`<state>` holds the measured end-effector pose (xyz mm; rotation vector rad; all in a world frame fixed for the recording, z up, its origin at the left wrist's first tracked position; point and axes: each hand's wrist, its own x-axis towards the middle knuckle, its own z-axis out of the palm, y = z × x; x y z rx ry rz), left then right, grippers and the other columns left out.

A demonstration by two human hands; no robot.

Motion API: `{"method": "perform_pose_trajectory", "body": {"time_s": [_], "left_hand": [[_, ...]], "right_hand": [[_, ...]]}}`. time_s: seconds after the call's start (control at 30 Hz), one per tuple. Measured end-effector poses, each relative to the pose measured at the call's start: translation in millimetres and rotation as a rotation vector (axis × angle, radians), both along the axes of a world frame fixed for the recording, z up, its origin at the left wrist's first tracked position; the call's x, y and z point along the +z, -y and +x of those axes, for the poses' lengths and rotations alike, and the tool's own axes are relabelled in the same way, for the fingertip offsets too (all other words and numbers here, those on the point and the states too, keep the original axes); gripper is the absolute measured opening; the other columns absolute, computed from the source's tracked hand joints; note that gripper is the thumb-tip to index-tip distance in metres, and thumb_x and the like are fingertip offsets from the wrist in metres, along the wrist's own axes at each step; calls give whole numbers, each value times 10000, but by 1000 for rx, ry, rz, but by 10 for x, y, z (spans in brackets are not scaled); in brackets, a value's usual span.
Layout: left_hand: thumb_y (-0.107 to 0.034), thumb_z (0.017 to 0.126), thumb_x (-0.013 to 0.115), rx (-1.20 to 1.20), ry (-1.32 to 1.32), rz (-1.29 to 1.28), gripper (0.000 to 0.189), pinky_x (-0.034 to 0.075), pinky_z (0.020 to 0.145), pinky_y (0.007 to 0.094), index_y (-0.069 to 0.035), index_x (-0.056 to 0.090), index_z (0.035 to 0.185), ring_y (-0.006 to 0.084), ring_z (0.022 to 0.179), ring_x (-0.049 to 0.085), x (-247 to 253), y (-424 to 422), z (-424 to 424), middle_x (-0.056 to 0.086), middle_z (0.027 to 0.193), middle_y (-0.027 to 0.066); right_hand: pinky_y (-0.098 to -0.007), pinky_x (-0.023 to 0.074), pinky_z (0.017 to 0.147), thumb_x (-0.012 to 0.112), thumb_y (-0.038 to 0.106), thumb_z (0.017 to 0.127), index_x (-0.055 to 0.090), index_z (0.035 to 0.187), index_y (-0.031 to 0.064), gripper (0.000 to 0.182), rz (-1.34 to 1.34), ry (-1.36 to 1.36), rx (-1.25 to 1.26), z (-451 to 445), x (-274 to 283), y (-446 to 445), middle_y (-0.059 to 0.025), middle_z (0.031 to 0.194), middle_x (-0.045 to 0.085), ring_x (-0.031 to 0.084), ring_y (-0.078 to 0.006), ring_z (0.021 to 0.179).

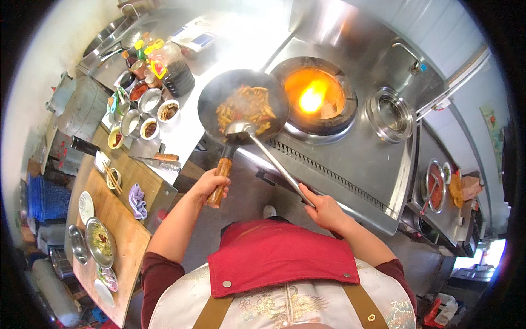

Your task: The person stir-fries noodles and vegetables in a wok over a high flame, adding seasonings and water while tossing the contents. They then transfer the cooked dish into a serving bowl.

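Note:
My left hand [212, 186] grips the wooden handle [223, 172] of a dark wok [207, 111], which is held to the left of the lit burner [314, 96]. Browned strips of food [246, 107] steam inside it, with a few red bits among them. My right hand [324, 209] holds the long metal shaft of a cooking ladle [240, 128]. The ladle's head rests in the near part of the wok, against the food. Bright orange flame fills the burner ring, with no pan over it.
Seasoning bowls [150, 128], a large bottle of dark sauce [179, 80] and a knife [164, 163] crowd the left counter. A wooden board [131, 246] carries a metal bowl of shredded food [100, 242] and a purple cloth [137, 201]. Right of the burner sits a round metal basin [390, 115].

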<state>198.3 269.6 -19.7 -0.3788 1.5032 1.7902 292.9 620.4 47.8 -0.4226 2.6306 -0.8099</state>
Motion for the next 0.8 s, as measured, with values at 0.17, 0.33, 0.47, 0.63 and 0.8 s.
{"method": "perform_pose_trajectory", "body": {"time_s": [0.17,0.33,0.47,0.63,0.8], "left_hand": [[-80,714,646,49,-45,-35,398,487,486,306,-25,426,1041,161,552,551,286,-328,259,530,729,70],[-71,714,613,-19,-46,66,411,487,488,305,-26,411,1070,143,580,539,575,-648,41,533,781,68],[-69,714,611,-119,-62,138,401,487,491,291,-20,419,1063,145,574,543,544,-1027,-473,537,791,80],[-67,727,594,-216,-95,143,371,494,495,295,5,425,1050,152,563,550,285,-1485,-1045,538,762,85],[-41,737,570,-276,-80,139,371,482,479,304,8,412,1069,166,550,546,45,-1861,-1350,523,725,83]], "right_hand": [[-420,476,647,568,130,797,344,1385,111,629,-254,40,-121,-55,113,-383,-217,780,618,601,-351,668],[-239,418,465,537,62,817,336,1407,125,626,-571,281,-537,-232,429,-666,-33,715,561,457,-57,493],[-224,388,426,513,32,830,318,1409,86,613,-731,126,-719,-584,425,-822,1,658,514,442,-63,456],[-239,387,405,511,32,833,293,1418,89,627,-736,115,-855,-1002,357,-1020,4,630,486,453,-69,448],[-261,397,421,532,61,822,344,1396,90,605,-631,80,-971,-1406,16,-1081,-19,630,506,473,-87,444]]}}
